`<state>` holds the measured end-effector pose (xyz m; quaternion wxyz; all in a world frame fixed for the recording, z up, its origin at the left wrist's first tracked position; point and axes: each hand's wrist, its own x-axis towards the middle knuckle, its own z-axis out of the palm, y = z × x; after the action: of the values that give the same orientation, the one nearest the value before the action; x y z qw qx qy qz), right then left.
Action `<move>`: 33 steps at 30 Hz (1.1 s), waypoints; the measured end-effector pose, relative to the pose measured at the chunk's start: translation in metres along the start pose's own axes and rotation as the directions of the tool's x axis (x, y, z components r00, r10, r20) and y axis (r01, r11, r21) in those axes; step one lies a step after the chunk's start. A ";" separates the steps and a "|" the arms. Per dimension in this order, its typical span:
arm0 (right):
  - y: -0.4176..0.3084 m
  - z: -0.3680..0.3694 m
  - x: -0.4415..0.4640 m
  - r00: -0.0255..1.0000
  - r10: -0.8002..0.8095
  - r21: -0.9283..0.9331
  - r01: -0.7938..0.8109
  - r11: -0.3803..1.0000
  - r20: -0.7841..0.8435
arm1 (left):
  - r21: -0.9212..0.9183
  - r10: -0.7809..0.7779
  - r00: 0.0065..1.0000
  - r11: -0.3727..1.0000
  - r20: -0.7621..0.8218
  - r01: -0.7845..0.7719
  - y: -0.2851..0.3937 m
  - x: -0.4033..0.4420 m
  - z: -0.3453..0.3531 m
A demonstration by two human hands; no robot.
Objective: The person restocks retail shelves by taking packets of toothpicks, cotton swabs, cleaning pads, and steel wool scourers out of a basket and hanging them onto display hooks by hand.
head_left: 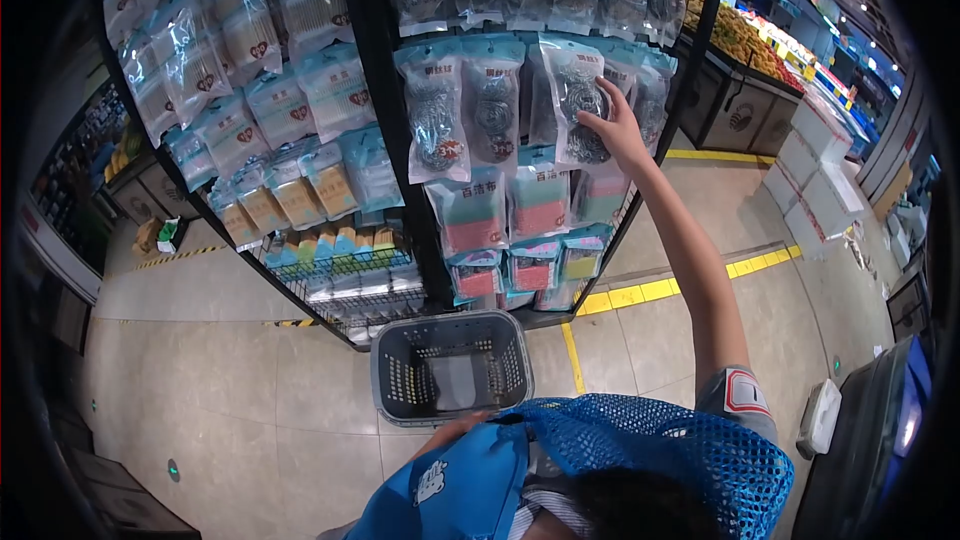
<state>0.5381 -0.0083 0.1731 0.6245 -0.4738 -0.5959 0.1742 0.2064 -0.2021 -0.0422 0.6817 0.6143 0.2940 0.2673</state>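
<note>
My right hand (pixel 622 130) reaches up to the rack and grips a clear pack of steel wool scrubbers (pixel 580 105) by its right edge, thumb in front. The pack stands out in front of similar hanging scrubber packs (pixel 495 110). Low in front of me is a grey plastic shopping basket (pixel 380 380) with perforated sides; nothing shows inside it. My left hand (pixel 462 430) is at the basket's near rim and appears to hold it. Blue fabric with a white print (pixel 450 480) hides most of that hand, and its fingers show poorly.
Below the scrubbers hang packs of scouring cloths (pixel 470 210). Cotton swab packs (pixel 250 25) fill the rack's left side. A dark rack post (pixel 385 90) divides the two. White foam boxes (pixel 815 175) and fruit bins (pixel 735 100) stand at right. Blue mesh (pixel 660 440) covers the foreground.
</note>
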 end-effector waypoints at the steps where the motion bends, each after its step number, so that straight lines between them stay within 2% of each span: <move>1: 0.000 0.001 0.004 1.000 0.013 -0.040 -0.014 0.999 -0.021 | 0.029 0.006 1.000 1.000 -0.002 -0.006 0.007 0.006 -0.008; 8: 0.010 0.009 0.020 0.998 0.019 -0.066 -0.023 0.998 -0.059 | 0.218 0.017 0.999 0.976 -0.029 -0.010 0.022 0.037 -0.057; 11: 0.010 0.013 0.018 0.992 0.097 -0.051 -0.101 0.994 -0.082 | 0.301 0.017 0.999 0.954 -0.030 -0.007 0.018 0.052 -0.082; 14: 0.024 0.013 0.017 0.996 0.019 -0.132 -0.030 0.991 -0.088 | 0.386 0.022 0.999 0.922 -0.023 -0.012 0.011 0.067 -0.108; 18: 0.022 0.014 0.014 0.997 0.038 -0.170 -0.051 0.984 -0.074 | 0.493 0.023 1.000 0.870 -0.006 -0.017 -0.006 0.083 -0.141; 20: 0.022 0.013 0.017 0.991 0.112 -0.135 -0.121 0.983 -0.072 | 0.542 0.026 1.000 0.840 0.002 -0.023 -0.016 0.091 -0.157; 24: 0.033 0.012 0.025 0.993 0.106 -0.167 -0.113 0.979 -0.048 | 0.632 0.035 0.999 0.775 0.013 -0.035 -0.036 0.103 -0.186; 26: 0.032 0.012 0.024 0.977 0.213 -0.212 -0.208 0.955 0.000 | 0.670 0.030 0.999 0.741 0.018 -0.034 -0.044 0.105 -0.197; 28: 0.024 0.018 0.020 0.970 0.244 -0.227 -0.233 0.946 0.019 | 0.705 0.025 1.000 0.708 0.019 -0.031 -0.051 0.106 -0.207; 30: 0.049 0.017 0.022 0.998 0.059 -0.354 -0.060 0.933 -0.013 | 0.735 0.014 1.000 0.678 0.016 -0.021 -0.059 0.103 -0.215; 31: 0.070 0.016 0.024 0.999 -0.044 -0.375 0.049 0.926 0.021 | 0.746 0.004 1.000 0.665 0.014 -0.013 -0.066 0.100 -0.216; 32: 0.077 0.016 0.019 0.999 -0.023 -0.376 0.034 0.926 0.034 | 0.755 -0.012 1.000 0.655 0.011 0.000 -0.076 0.093 -0.218; 33: 0.086 0.019 0.011 0.999 0.028 -0.476 -0.014 0.879 0.023 | 0.762 -0.035 0.999 0.647 0.007 0.017 -0.090 0.083 -0.218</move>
<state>0.5536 0.0498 0.1078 0.4782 -0.6165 -0.6244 0.0363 0.1050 -0.0027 -0.1531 0.3678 0.8423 0.3804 0.1030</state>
